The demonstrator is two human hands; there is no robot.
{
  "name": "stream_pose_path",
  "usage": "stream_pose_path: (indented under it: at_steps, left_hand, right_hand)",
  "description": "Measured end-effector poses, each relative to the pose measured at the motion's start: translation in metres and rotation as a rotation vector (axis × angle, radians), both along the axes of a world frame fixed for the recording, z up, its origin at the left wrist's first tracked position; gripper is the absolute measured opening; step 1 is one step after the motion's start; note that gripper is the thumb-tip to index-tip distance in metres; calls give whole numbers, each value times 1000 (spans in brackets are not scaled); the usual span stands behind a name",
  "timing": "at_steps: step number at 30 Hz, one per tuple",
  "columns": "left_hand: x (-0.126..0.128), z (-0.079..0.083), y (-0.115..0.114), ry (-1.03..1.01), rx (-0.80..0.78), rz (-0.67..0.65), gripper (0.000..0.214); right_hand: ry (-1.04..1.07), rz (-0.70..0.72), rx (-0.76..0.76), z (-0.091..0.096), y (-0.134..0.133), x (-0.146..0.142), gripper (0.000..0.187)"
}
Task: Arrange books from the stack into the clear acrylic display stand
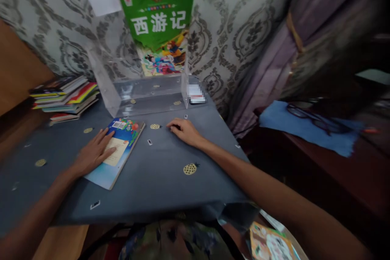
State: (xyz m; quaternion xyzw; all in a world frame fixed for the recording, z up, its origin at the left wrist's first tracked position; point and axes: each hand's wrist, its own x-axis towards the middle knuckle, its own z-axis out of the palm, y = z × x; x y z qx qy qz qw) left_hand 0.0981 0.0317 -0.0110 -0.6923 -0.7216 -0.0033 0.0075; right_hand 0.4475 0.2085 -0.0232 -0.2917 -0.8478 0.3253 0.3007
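My left hand lies flat with its fingers spread on a blue paperback book, its barcode side up. The book rests at a slant on the left part of the table. My right hand rests on the grey, pineapple-patterned tablecloth, index finger stretched out and the others loosely bent, with nothing seen in it. Beyond both hands stands a clear plastic rack. A green book with large white Chinese characters stands upright at the rack's back, against the wall.
A stack of books sits at the back left. Beside the rack's right end lies a phone-like object, its screen blurred. To the right, glasses lie on a blue cloth. Picture books are below the table's right front corner.
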Motion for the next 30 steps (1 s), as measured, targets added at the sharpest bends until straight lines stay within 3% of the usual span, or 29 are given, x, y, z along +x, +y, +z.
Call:
stream_pose_path:
  at_steps: [6, 12, 17, 22, 30]
  left_hand:
    - [16, 0, 29, -52, 0, -57, 75]
    - [20, 2, 37, -70, -2, -89, 73]
    - [23, -1, 39, -75, 32, -168, 70]
    - [43, 5, 46, -71, -27, -276, 73]
    - [75, 23, 84, -205, -136, -447, 70]
  right_hand:
    - [79, -101, -164, -1, 5, -2, 28]
    - [99, -282, -112, -2, 8, 1, 27]
    - [60, -268, -93, 1, 7, 1, 27]
    - [100, -256, -91, -2, 8, 1, 27]
    - [122, -225, -91, -5, 9, 4, 28]
